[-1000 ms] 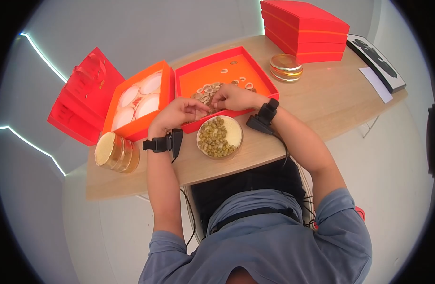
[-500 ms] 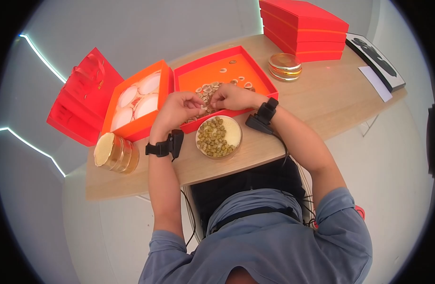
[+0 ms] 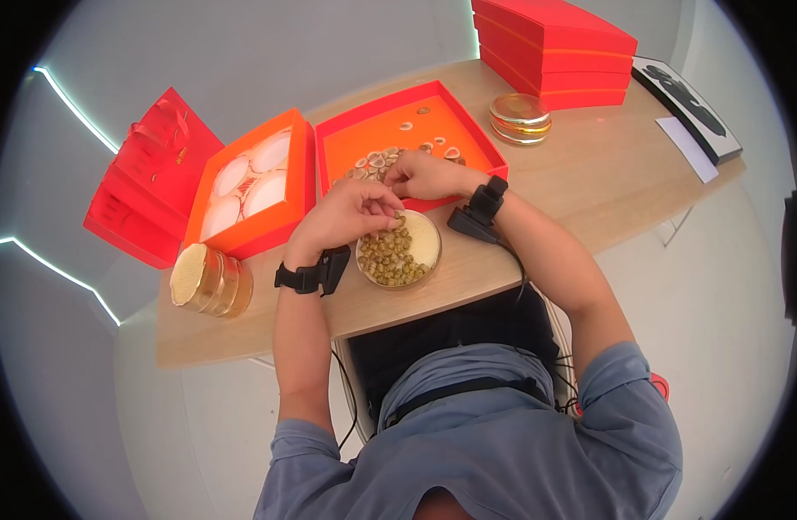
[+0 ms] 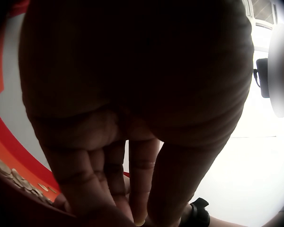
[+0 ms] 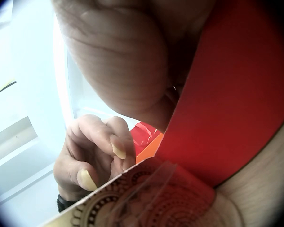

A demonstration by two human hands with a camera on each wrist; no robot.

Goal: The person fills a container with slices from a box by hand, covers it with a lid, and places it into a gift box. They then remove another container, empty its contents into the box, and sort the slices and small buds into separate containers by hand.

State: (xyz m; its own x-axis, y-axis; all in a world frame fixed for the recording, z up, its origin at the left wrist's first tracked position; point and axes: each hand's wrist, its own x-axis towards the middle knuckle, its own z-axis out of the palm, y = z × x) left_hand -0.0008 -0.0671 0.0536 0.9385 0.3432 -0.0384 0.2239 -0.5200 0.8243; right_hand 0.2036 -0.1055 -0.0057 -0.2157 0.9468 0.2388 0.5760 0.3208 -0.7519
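Observation:
The left hand hovers over the back left of a round container of greenish-brown pieces. Its thumb and forefinger point down at the pieces; in the right wrist view that hand has the two tips apart, with nothing seen between them. Inside the red box with an orange floor, the right hand is bent down at the pale, flat round pieces. The box's red wall hides the right hand's fingertips in the right wrist view, so what they touch cannot be seen.
An orange box with four white round lids adjoins on the left. Further left are a red bag and a gold-lidded jar. Stacked clear dishes, red boxes and a framed picture stand at the right.
The left hand has moved from the red box's near edge toward the person, over the round container. The right hand has stayed in the red box.

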